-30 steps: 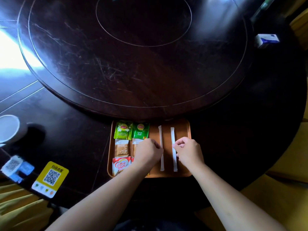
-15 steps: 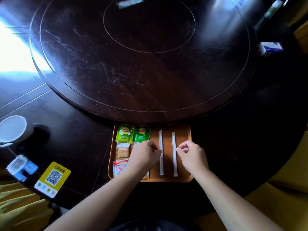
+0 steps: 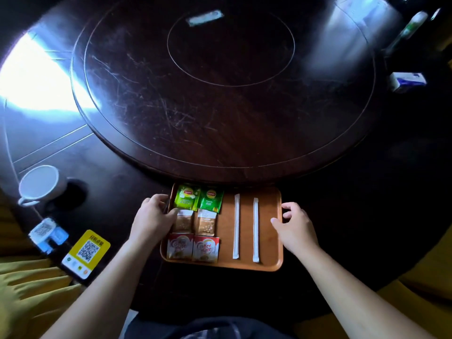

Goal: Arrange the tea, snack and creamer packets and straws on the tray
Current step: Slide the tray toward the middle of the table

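An orange-brown tray (image 3: 226,228) lies at the table's near edge. On its left half are two green tea packets (image 3: 187,197) at the far end, two tan snack packets (image 3: 206,222) in the middle and two red creamer packets (image 3: 205,248) nearest me. Two white wrapped straws (image 3: 236,227) lie parallel on the right half, pointing away from me. My left hand (image 3: 151,216) clasps the tray's left rim, thumb over a snack packet. My right hand (image 3: 293,226) hovers at the right rim with spread fingers, thumb over the tray.
A large dark turntable (image 3: 220,81) rises just behind the tray. To the left stand a white cup (image 3: 39,184), a blue-white QR stand (image 3: 46,232) and a yellow QR card (image 3: 85,253). A small box (image 3: 406,81) and a bottle (image 3: 411,25) sit far right.
Both hands have left the straws and moved apart to the tray's left and right rims. All the packets now show. The camera has tilted up a little.
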### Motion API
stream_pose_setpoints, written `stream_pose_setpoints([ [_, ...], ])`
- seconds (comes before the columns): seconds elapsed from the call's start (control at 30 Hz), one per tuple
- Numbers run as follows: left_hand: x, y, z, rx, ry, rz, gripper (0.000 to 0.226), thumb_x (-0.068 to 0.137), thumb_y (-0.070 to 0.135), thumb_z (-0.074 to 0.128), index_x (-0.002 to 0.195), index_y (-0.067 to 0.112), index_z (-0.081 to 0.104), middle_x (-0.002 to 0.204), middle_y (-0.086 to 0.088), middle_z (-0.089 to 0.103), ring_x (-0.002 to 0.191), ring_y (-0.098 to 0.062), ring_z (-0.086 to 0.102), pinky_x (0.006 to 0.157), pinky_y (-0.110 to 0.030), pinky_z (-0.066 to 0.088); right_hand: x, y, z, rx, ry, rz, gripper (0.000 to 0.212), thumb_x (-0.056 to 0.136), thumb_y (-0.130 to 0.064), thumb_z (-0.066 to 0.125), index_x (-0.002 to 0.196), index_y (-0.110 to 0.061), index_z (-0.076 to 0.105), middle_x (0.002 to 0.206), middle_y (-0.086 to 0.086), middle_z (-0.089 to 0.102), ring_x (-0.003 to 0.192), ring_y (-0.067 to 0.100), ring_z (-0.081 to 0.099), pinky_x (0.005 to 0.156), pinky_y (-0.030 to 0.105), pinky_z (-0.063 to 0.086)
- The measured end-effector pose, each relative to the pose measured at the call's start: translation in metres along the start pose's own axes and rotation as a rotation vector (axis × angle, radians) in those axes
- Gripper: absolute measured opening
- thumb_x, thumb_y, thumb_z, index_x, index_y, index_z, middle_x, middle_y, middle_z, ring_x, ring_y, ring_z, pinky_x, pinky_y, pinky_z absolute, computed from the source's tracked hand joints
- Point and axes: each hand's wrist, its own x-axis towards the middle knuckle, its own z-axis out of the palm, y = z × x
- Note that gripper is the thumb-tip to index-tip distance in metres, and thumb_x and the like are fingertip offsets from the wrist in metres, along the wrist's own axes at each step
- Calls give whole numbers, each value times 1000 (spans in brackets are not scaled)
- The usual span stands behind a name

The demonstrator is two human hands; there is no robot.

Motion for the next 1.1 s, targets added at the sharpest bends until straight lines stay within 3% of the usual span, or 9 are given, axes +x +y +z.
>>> stream_pose_setpoints([
  [0.1, 4, -5, -2, -89, -103, -31, 31, 78, 38, 73, 107, 29, 66, 87, 10, 69, 82, -13, 65, 69, -28, 46, 2, 0, 3, 6, -25, 53, 39, 84, -27, 72, 119, -24, 56, 106, 0, 66, 85, 17, 64, 62, 26, 47],
  [0.2, 9, -10, -4, -96, -119, -21, 16, 77, 27, 72, 91, 31, 68, 77, 11, 70, 80, -15, 67, 67, -28, 49, 3, -1, 6, 40, -30, 161, 44, 82, -22, 71, 124, -21, 56, 110, 2, 66, 88, 20, 66, 69, 29, 50],
  [0.3, 12, -13, -7, -85, -148, 1, 19, 74, 19, 72, 90, 29, 70, 73, 11, 67, 78, -16, 65, 69, -28, 50, 1, -2, 8, 15, -17, 206, 41, 79, -13, 65, 119, -22, 61, 103, 1, 68, 81, 19, 66, 63, 28, 53],
  [0.4, 12, -13, -12, -81, -166, 37, 20, 73, 16, 72, 90, 27, 70, 73, 10, 65, 70, -12, 59, 65, -26, 43, -7, -3, 9, 14, 6, 242, 33, 78, -11, 64, 110, -20, 65, 97, 1, 69, 81, 21, 67, 69, 32, 57],
  [0.57, 1, -26, -24, -109, -199, 57, 20, 71, 14, 73, 83, 30, 69, 74, 7, 68, 69, -10, 61, 55, -19, 41, -32, 3, 8, 94, 1, 274, 32, 78, -9, 63, 108, -18, 66, 91, -1, 69, 78, 17, 67, 64, 29, 52],
  [0.63, -4, -33, -31, -117, -216, 67, 20, 70, 14, 73, 78, 31, 68, 73, 6, 68, 70, -13, 63, 53, -20, 41, -42, 6, 9, 113, -10, 281, 29, 77, -8, 64, 104, -20, 65, 88, -1, 70, 75, 19, 69, 65, 36, 59],
  [0.73, -7, -43, -43, -150, -227, 77, 24, 71, 12, 75, 74, 34, 67, 71, 4, 69, 66, -13, 64, 55, -25, 47, -52, 8, 12, 128, -2, 275, 24, 78, -10, 67, 98, -24, 64, 86, -2, 71, 74, 18, 72, 69, 43, 63],
  [0.9, 0, -46, -73, -227, -193, 85, 24, 72, 13, 78, 79, 35, 72, 72, 3, 73, 67, -16, 68, 65, -37, 58, -53, -13, 12, 175, 42, 213, 27, 76, -15, 70, 100, -26, 67, 86, -4, 74, 74, 15, 73, 69, 42, 63],
  [1.1, 37, -27, -108, -283, -134, 123, 21, 75, 17, 78, 90, 31, 76, 77, 7, 76, 72, -13, 72, 71, -36, 59, -27, -65, 1, 235, 72, 127, 28, 77, -13, 73, 103, -21, 71, 88, -2, 75, 76, 16, 73, 75, 42, 63],
])
